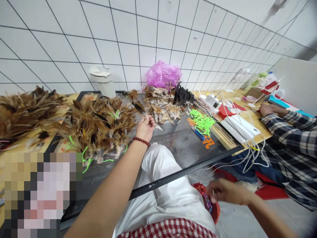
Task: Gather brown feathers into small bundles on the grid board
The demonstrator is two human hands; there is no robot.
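Left hand (146, 127), curled, and right hand (229, 191), blurred, grips unclear; brown feathers (99, 129) piled left, likely for easy reach.

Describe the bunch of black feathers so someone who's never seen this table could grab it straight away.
Along the white tiled wall, find the crumpled purple plastic bag. Below its right side lies the black feather bunch. Its dark color sets it apart from the brown and pale feathers beside it.

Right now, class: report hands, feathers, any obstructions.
Left hand by feathers, grip unclear. Right hand blurred, by red bag. Feathers in loose heaps. Green cords off right, seemingly not blocking.
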